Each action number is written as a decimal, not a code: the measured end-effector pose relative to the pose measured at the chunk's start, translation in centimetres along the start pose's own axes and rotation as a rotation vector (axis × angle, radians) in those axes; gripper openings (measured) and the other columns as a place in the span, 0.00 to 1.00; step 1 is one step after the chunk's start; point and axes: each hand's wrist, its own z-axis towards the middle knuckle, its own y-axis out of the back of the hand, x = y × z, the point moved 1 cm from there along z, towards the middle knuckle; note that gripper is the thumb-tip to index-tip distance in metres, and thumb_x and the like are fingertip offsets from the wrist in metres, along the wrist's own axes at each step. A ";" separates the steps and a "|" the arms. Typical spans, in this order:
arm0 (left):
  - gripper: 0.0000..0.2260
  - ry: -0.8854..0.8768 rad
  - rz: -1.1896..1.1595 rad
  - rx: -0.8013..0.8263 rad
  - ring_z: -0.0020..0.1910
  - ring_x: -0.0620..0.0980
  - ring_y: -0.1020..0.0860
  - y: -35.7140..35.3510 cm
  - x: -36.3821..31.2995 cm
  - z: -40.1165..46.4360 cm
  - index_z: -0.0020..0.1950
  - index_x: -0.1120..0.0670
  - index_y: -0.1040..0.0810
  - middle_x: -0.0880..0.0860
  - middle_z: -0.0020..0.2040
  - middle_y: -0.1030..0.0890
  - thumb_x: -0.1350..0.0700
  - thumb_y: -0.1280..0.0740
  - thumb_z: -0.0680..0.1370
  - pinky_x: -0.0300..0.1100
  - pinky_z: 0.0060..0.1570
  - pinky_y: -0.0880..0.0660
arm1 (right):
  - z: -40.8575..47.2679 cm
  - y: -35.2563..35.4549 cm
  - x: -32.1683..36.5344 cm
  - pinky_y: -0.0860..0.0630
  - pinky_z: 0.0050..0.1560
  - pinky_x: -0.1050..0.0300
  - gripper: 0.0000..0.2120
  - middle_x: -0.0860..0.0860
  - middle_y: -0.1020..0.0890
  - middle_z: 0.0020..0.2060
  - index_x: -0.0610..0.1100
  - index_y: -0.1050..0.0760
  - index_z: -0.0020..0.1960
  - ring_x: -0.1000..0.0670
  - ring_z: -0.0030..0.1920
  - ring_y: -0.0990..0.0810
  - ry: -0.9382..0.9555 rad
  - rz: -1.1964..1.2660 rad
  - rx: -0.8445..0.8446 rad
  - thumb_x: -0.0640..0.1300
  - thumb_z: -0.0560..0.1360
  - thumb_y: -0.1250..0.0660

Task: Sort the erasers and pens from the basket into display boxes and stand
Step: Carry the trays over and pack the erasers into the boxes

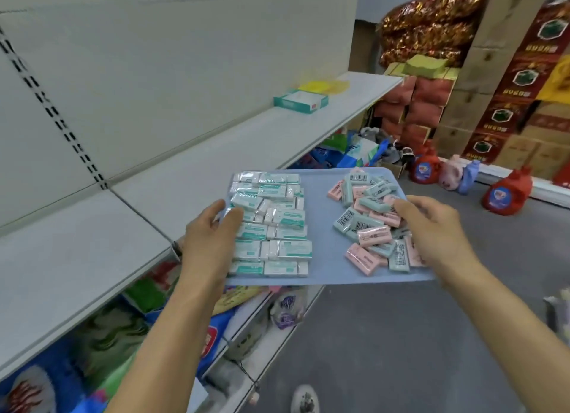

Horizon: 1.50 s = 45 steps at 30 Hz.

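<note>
White shop shelving (216,153) runs along the left, with a teal display box (300,101) set far back on it. Beside the shelf a pale blue tray (320,227) is gripped at its edges by the left hand (212,227) and right hand (431,224), fingers curled over it. White-and-teal wrapped erasers (271,224) are laid on its left half, pink and mint erasers (373,218) heaped on its right.

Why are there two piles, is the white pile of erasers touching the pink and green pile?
Apart. The head view shows bare blue tray between the white erasers and the pink and green erasers.
</note>
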 end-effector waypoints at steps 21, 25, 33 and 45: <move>0.07 0.117 0.065 -0.424 0.38 0.49 0.15 -9.2 -0.3 27.5 0.49 0.50 0.18 0.51 0.42 0.14 0.51 0.35 0.79 0.47 0.43 0.19 | 38.2 -18.5 0.5 0.25 0.35 0.61 0.08 0.55 0.18 0.39 0.47 0.23 0.52 0.58 0.36 0.19 0.155 -0.087 0.444 0.50 0.78 0.35; 0.21 0.135 0.152 -0.563 0.45 0.49 0.16 -9.9 0.7 29.4 0.64 0.50 0.23 0.49 0.51 0.16 0.41 0.36 0.75 0.52 0.51 0.20 | 42.0 -21.4 -0.3 0.26 0.35 0.64 0.08 0.56 0.18 0.41 0.48 0.22 0.52 0.61 0.36 0.19 0.188 -0.111 0.565 0.51 0.78 0.35; 0.14 0.036 0.444 -0.917 0.43 0.47 0.20 -14.4 0.4 30.5 0.55 0.50 0.22 0.49 0.46 0.18 0.48 0.44 0.82 0.40 0.37 0.28 | 49.1 -26.7 -0.3 0.25 0.41 0.52 0.17 0.50 0.18 0.40 0.46 0.21 0.45 0.51 0.40 0.20 0.339 -0.419 0.777 0.56 0.79 0.41; 0.24 0.335 0.805 -0.879 0.46 0.52 0.26 -15.5 -1.5 31.0 0.64 0.54 0.26 0.54 0.55 0.20 0.40 0.53 0.82 0.45 0.46 0.33 | 52.0 -27.6 0.2 0.20 0.44 0.48 0.20 0.45 0.17 0.39 0.40 0.22 0.48 0.47 0.39 0.18 0.394 -0.444 0.958 0.56 0.79 0.41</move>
